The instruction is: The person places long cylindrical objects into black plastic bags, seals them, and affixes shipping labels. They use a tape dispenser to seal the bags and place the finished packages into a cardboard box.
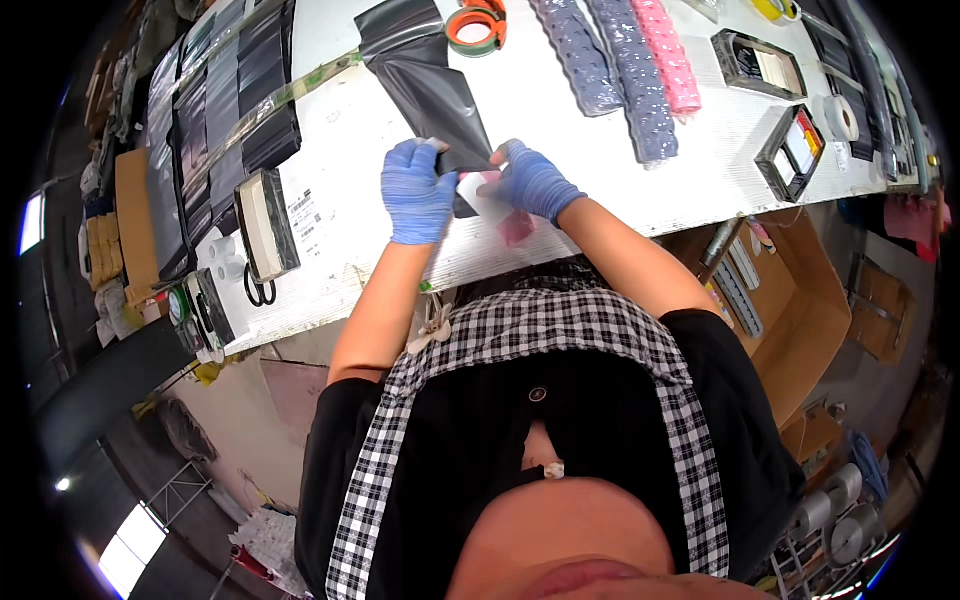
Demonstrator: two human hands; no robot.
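A black plastic bag (430, 100) lies lengthwise on the table in front of me, its near end between my hands. My left hand (415, 192), in a blue glove, has its fingers closed on the bag's left near edge. My right hand (538, 182), gloved the same way, pinches a small white and pink packet (484, 203) at the bag's near end. Pink wrapping (516, 229) hangs below its fingers. Whether part of the packet sits inside the bag, I cannot tell.
An orange tape roll (476, 28) lies beyond the bag. Rolls of blue-grey and pink bubble wrap (665, 55) lie far right of centre. Stacked black bags (215, 110) line the left side. Open boxes (266, 225) stand at both sides; a cardboard carton (800, 300) sits below the right edge.
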